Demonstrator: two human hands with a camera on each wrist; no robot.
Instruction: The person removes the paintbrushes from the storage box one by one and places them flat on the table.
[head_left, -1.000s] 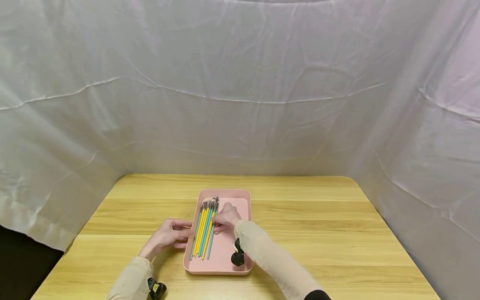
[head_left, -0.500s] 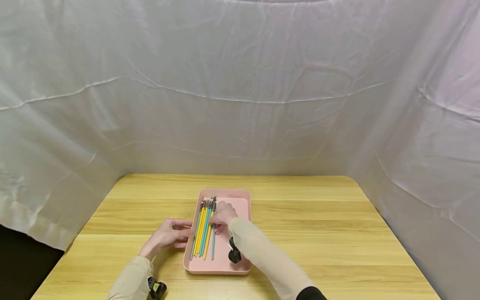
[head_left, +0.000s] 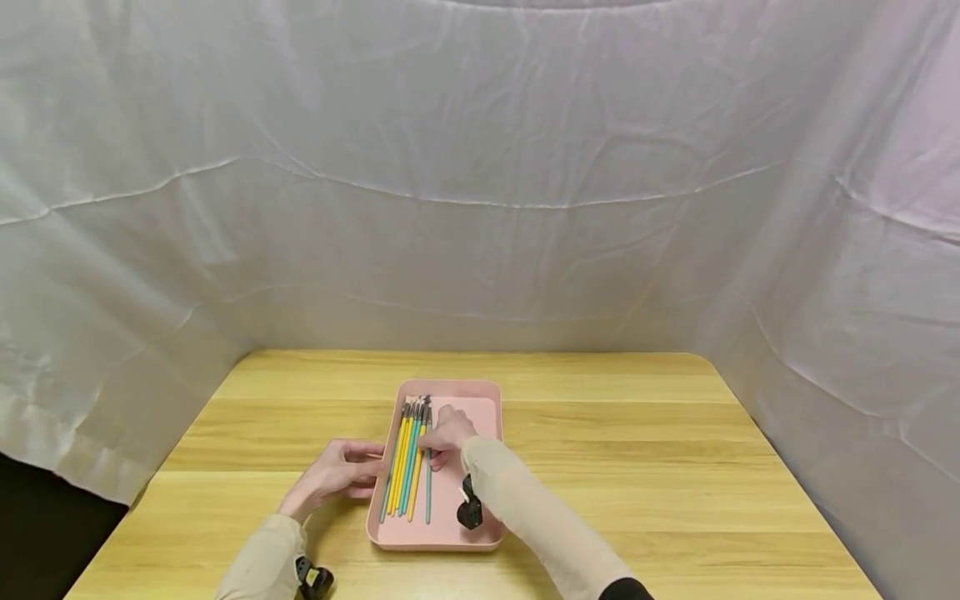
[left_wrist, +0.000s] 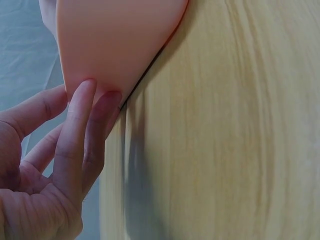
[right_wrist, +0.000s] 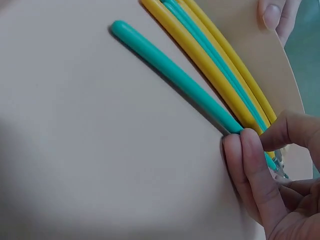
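In the head view a pink tray [head_left: 472,537] holds several paintbrushes [head_left: 402,475] with yellow and teal handles, side by side along its left part, bristles toward the far end. My right hand [head_left: 450,435] reaches into the tray and pinches a teal paintbrush [right_wrist: 170,72]; in the right wrist view the fingertips lie on one side of it and the thumb by the yellow handle beside it. The bristle end is partly hidden. My left hand [head_left: 341,471] holds the tray's left wall; two fingertips [left_wrist: 82,92] press its outside in the left wrist view.
The tray stands on a wooden table [head_left: 637,467]. Pale grey cloth [head_left: 480,250] hangs behind and at both sides. Black wrist cameras sit on both cuffs, the right one [head_left: 470,510] over the tray.
My right hand has shifted slightly left. The near end of the rightmost teal paintbrush has swung right, apart from the other handles. My left hand and the tray stay put.
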